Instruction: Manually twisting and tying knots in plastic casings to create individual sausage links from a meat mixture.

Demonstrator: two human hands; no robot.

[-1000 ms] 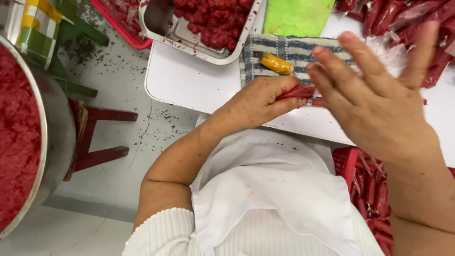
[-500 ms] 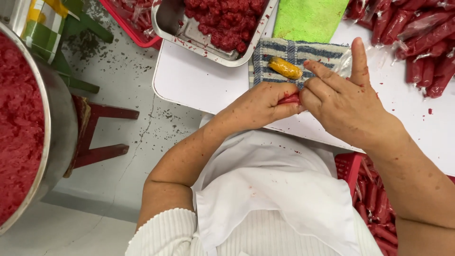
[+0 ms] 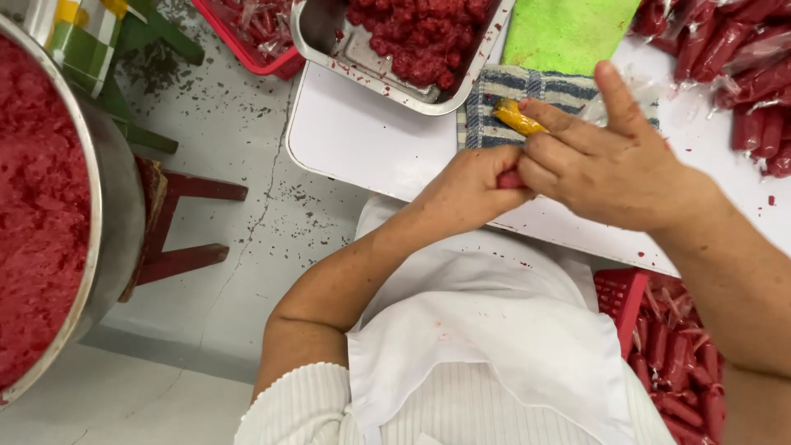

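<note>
A big steel basin (image 3: 99, 239) heaped with red minced meat (image 3: 33, 214) fills the left edge, resting on a dark red stool (image 3: 177, 222) over a speckled grey floor (image 3: 272, 222). The white table (image 3: 371, 148) spreads across the upper right. At its far edge sits a metal tray (image 3: 387, 78) holding more of the red mince, and past that a red crate (image 3: 255, 49) with wrapped pieces inside. A green cloth (image 3: 568, 33) lies beyond a blue-striped towel (image 3: 494, 107), on which a small yellow tool (image 3: 519, 118) rests, just beside the right fingertips. A pile of red filled tubes (image 3: 733, 66) in clear film crowds the table's right corner. Below the table edge, a second red basket (image 3: 651, 321) holds more such tubes. A white apron (image 3: 494, 346) covers the person's lap.

Both hands meet over the table's near edge. The left hand (image 3: 470, 185) is curled into a narrow fist around 1 red tube (image 3: 511, 177), of which only a short end shows between the 2 hands. The right hand (image 3: 610, 161) closes on that same end with thumb and lower fingers, while its index finger points up and the upper fingers reach out over the towel. The tube sits just above the table, touching both hands.
</note>
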